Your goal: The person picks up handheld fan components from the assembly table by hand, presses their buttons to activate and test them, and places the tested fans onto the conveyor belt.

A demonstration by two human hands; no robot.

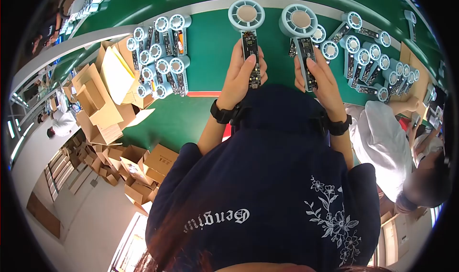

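Note:
My left hand point(245, 68) is wrapped round the handle of a light blue handheld fan point(246, 14), its thumb resting on the bare circuit board. In my right hand point(317, 73) is a second handheld fan point(299, 21) of the same kind, again with its board exposed and the thumb on it. Both fans are held upright, heads pointing away from me, over the green table point(210, 52). Each head has a round silver-beige centre inside a spoked ring. Just beyond my right hand, more fans point(330, 49) lie on the table, partly hidden behind the held one.
Rows of similar fans point(162, 66) lie at the left, and another group point(363, 56) at the right. Cardboard boxes point(98, 97) stand left of the table, with more boxes point(143, 169) on the floor. A person in white point(382, 143) sits close at my right.

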